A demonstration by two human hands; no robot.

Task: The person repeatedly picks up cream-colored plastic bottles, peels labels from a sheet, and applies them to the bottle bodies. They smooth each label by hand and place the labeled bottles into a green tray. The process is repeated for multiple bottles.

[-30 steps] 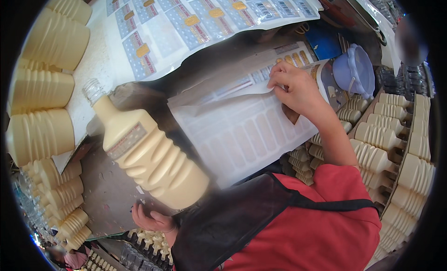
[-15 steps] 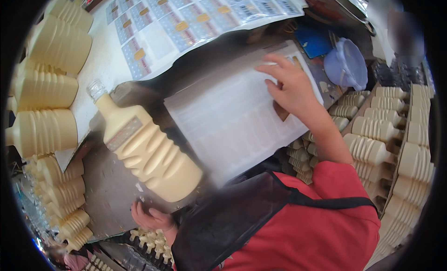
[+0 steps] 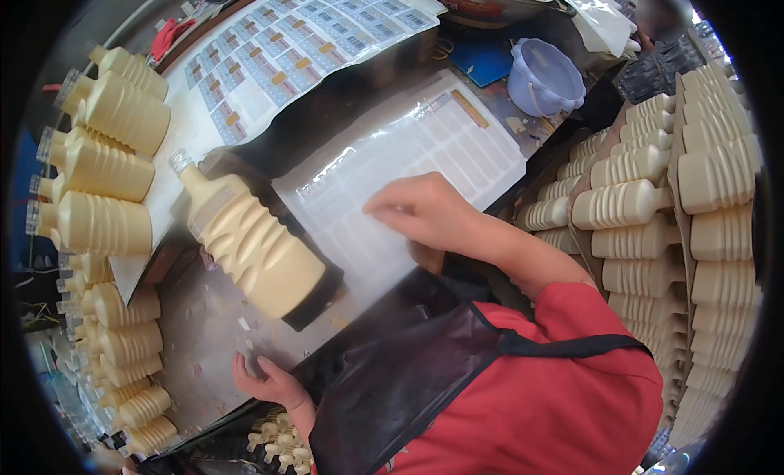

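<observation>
At far left, a row of cream bottles (image 3: 102,222) has its necks turned outward, probably to keep the middle of the worktop (image 3: 196,332) free for handling. Right of them, the large cream bottle (image 3: 257,250) slants with its neck to the upper left and its base toward the person, perhaps so its broad side faces the hands; whether something props it cannot be told. Near that base, the left hand (image 3: 282,383) is loosely spread, its grip holding nothing. Beyond, a printed label sheet (image 3: 302,46) lies flat, seemingly within reach. The right hand (image 3: 429,214) hangs over the pale label sheet (image 3: 465,148), thumb and forefinger drawn close together; blur hides whether that grip has anything. The pale sheet lies just beside the large bottle, likely to shorten the reach between them. Further right, a lavender bucket (image 3: 543,79) and stacked bottles (image 3: 625,201) sit clear of the hands.
</observation>
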